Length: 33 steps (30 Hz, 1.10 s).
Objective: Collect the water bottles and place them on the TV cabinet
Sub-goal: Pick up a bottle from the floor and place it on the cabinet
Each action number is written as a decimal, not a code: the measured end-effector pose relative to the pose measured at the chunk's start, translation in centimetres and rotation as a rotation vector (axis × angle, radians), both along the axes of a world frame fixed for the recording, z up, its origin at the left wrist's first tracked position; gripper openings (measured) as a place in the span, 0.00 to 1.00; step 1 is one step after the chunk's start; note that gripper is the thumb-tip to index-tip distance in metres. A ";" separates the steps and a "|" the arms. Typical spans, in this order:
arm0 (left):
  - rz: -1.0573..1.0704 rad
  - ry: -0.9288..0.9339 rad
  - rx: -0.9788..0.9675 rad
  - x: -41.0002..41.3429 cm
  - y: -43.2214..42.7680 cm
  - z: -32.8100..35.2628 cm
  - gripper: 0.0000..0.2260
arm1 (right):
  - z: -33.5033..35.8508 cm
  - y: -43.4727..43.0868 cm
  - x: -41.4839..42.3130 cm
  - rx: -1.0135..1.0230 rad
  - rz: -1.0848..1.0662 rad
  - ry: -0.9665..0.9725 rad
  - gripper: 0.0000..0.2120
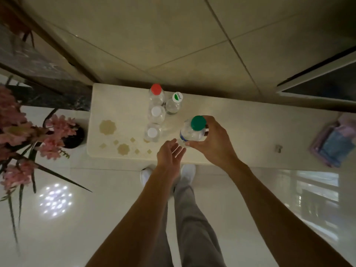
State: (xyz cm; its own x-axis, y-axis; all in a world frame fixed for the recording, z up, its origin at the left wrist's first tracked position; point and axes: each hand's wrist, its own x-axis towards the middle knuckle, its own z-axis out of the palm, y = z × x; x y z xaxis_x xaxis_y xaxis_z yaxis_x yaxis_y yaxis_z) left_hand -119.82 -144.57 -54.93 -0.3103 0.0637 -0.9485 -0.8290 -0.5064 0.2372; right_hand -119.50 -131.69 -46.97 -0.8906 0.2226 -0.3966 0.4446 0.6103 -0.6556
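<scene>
Green-capped bottle (192,132) is gripped by the right hand (213,143), with the fingers curled round its body just below the cap. It is held upright over the TV cabinet (240,128); contact with the top cannot be told.

Left hand (169,155) is held with fingers spread and relaxed, nothing in it, at 8 o'clock of the held bottle, fingertips just beside its base.

Four more bottles are stood on the cabinet at 10 to 11 o'clock of the held one:
- red-capped bottle (156,93), farthest
- white-and-green-capped bottle (174,104), beside it
- white-capped bottle (156,113), nearer
- second white-capped bottle (152,132), nearest

Pink flowers (17,120) are noted at 9 o'clock, a purple-and-blue packet (335,143) at 3 o'clock.
</scene>
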 end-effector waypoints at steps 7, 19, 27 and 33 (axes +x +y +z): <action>0.288 0.042 0.154 -1.8 1.6 -3.9 0.12 | -8.7 -0.1 -3.2 0.001 -0.024 0.087 0.26; 0.575 0.013 0.263 -1.4 3.1 -10.3 0.19 | -15.7 -1.2 -3.8 0.025 0.000 0.248 0.29; 0.657 0.092 0.291 -1.0 2.6 -12.3 0.22 | -15.7 -1.9 -4.2 -0.024 -0.003 0.266 0.30; 0.685 0.078 0.310 -1.5 2.6 -11.1 0.26 | -15.8 -2.4 -4.1 -0.094 -0.052 0.219 0.31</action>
